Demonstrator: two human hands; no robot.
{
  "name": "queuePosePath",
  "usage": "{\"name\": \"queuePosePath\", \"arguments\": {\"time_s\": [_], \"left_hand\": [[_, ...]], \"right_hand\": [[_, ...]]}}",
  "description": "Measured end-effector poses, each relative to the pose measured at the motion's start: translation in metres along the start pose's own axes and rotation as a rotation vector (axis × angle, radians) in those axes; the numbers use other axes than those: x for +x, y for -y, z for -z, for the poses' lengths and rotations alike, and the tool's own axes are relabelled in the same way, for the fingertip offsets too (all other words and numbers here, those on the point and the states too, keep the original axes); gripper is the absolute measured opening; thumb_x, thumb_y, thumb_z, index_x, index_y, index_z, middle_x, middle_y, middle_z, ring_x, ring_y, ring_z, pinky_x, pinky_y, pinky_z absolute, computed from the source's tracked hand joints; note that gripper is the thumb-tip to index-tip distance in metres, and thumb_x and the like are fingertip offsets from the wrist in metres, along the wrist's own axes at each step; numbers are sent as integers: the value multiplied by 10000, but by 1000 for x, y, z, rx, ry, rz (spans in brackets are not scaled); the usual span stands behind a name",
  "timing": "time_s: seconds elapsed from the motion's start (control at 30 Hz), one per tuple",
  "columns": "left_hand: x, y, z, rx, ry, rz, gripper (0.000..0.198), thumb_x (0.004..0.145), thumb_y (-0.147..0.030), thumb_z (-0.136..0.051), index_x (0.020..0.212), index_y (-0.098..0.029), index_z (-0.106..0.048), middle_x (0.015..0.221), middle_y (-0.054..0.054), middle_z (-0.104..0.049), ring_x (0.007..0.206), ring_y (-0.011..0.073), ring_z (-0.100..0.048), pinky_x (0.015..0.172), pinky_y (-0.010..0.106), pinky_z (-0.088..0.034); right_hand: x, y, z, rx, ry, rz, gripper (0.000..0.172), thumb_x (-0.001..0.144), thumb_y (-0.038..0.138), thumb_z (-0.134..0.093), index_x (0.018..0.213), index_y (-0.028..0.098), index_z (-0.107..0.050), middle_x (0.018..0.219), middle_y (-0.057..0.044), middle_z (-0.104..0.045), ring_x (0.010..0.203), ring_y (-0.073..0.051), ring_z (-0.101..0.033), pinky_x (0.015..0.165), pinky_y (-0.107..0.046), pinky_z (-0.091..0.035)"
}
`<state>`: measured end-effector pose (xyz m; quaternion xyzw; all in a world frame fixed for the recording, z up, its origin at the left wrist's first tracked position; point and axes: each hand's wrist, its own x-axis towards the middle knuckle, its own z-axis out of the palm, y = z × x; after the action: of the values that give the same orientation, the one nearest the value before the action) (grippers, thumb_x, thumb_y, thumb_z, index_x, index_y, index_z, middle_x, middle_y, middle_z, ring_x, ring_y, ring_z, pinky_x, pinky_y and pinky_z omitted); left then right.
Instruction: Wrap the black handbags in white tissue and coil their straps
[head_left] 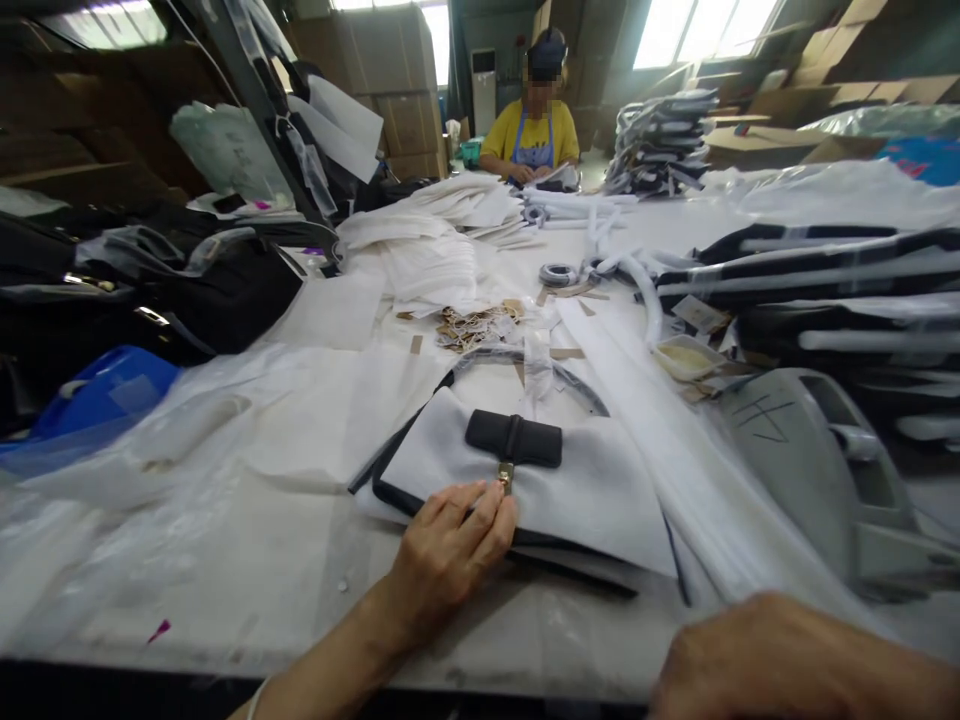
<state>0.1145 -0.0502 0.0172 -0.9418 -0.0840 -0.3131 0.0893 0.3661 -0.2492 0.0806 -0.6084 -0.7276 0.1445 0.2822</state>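
Note:
A black handbag (576, 546) lies on the white table, its front covered by a white sheet (600, 480). A black flap strap (514, 438) with a gold clasp (505, 476) shows over the sheet. The wrapped handle (577, 381) arches behind the bag. My left hand (457, 535) rests on the bag's lower front, fingertips together at the clasp; whether they pinch it is unclear. My right hand (802, 660) is blurred at the bottom right, to the right of the bag, its fingers hidden.
Tags with strings (480, 325) lie behind the bag. Stacked white sheets (420, 255) are farther back. A grey tape dispenser (810, 460) and wrapped black bags (825, 265) stand right. Black bags (225, 290) and a blue object (112, 390) are left. A person (534, 135) sits across the table.

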Motion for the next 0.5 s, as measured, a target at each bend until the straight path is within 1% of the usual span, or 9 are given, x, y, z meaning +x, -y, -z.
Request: {"name": "queuePosePath", "arguments": {"time_s": [0.03, 0.07, 0.1, 0.17, 0.2, 0.3, 0.37, 0.43, 0.5], "left_hand": [[-1, -1, -1, 5, -1, 2, 299, 1005, -115, -417, 1185, -136, -654, 1193, 65, -704, 1089, 222, -639, 939, 359, -475], [-1, -3, -1, 8, -3, 10, 307, 1008, -114, -407, 1181, -139, -660, 1195, 63, -705, 1091, 220, -640, 944, 357, -475], [0, -4, -2, 10, -11, 16, 312, 1010, -114, -403, 1174, -141, -666, 1192, 61, -707, 1091, 217, -642, 949, 353, -475], [1, -6, -3, 14, -33, 25, 309, 1009, -114, -408, 1156, -141, -679, 1174, 59, -716, 1089, 211, -646, 957, 343, -477], [2, -7, -3, 14, -43, 26, 307, 1010, -116, -411, 1147, -142, -684, 1164, 57, -721, 1089, 208, -648, 963, 339, -477], [3, -9, -3, 5, -33, 51, 312, 1016, -125, -408, 1144, -155, -691, 1175, 44, -719, 1108, 200, -643, 992, 331, -467], [2, -9, -3, -3, -19, 65, 316, 1018, -126, -406, 1148, -160, -692, 1188, 37, -714, 1125, 199, -638, 1010, 330, -458], [1, -9, -4, -6, -23, 64, 317, 1018, -124, -404, 1147, -153, -693, 1187, 42, -715, 1132, 202, -638, 1021, 335, -453], [0, -9, -5, -5, -33, 59, 311, 1016, -125, -412, 1146, -146, -694, 1182, 50, -717, 1133, 207, -640, 1024, 341, -454]], "right_hand": [[16, -2, 9, 65, 101, -66, 292, 821, 532, -666, 1062, 387, -744, 905, 8, -778, 748, -218, -721, 602, -261, -563], [36, -8, 17, 92, 117, -168, 230, 856, 492, -641, 1014, 372, -756, 888, 15, -775, 725, -205, -715, 610, -257, -556], [58, -16, 23, 126, 137, -230, 221, 867, 488, -620, 956, 349, -767, 822, 23, -768, 680, -192, -702, 585, -252, -540], [105, -42, 26, 96, 30, -397, 267, 884, 476, -576, 920, 292, -766, 799, 18, -755, 731, -198, -696, 644, -269, -524], [128, -59, 24, 59, -16, -452, 279, 872, 476, -582, 915, 270, -765, 812, 9, -754, 753, -203, -690, 676, -279, -511], [183, -108, 5, 37, -97, -636, 303, 821, 485, -630, 905, 226, -764, 837, -39, -746, 816, -228, -668, 710, -302, -466], [210, -131, -13, 51, -153, -671, 342, 739, 487, -714, 891, 182, -750, 906, -86, -735, 916, -260, -648, 752, -313, -447], [230, -144, -30, 101, -182, -684, 362, 664, 482, -772, 812, 154, -734, 846, -100, -717, 898, -265, -640, 737, -314, -439], [244, -149, -44, 189, -203, -694, 344, 659, 478, -766, 743, 148, -718, 724, -72, -686, 785, -236, -637, 681, -303, -436]]}}
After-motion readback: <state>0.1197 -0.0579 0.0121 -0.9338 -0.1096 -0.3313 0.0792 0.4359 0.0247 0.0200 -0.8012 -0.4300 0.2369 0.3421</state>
